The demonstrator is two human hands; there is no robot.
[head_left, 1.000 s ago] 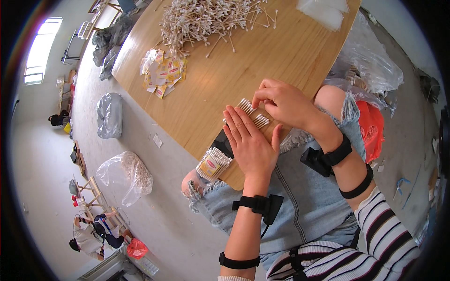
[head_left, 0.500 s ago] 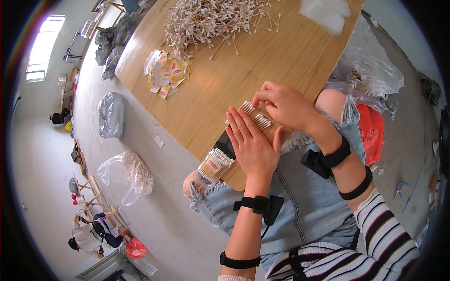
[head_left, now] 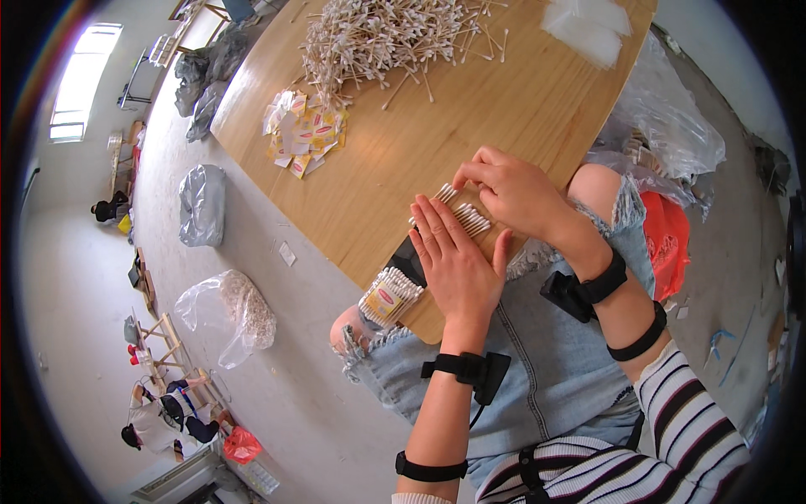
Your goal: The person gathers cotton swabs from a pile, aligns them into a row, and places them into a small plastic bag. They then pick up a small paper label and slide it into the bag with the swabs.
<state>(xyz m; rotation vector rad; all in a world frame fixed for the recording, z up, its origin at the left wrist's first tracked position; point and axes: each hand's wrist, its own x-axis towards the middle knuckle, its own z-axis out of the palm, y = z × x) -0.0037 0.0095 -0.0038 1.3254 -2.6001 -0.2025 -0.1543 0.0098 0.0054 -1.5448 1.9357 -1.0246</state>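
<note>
My left hand (head_left: 460, 273) lies flat, fingers stretched out together and thumb apart, over a row of white-tipped cotton swabs (head_left: 475, 221) at the table's near edge. Swab tips show on both sides of its fingers. My right hand (head_left: 519, 195) is curled at the far end of this row, its fingertips bent down near the swab tips; whatever they pinch, if anything, is hidden. A black block (head_left: 408, 262) sits beside my left fingers. At the table corner stands a packed bundle of cotton swabs (head_left: 389, 297) with a yellow and white card in front.
A big heap of loose swabs (head_left: 378, 42) covers the table's far side, with a pile of small yellow-white cards (head_left: 306, 133) near it. Clear plastic bags (head_left: 588, 29) lie at the far right corner. Filled bags (head_left: 243, 315) stand on the floor; people work at far left.
The view has shifted slightly, so the table sits a little lower and further right. Both hands keep nearly the same pose over the swabs.
</note>
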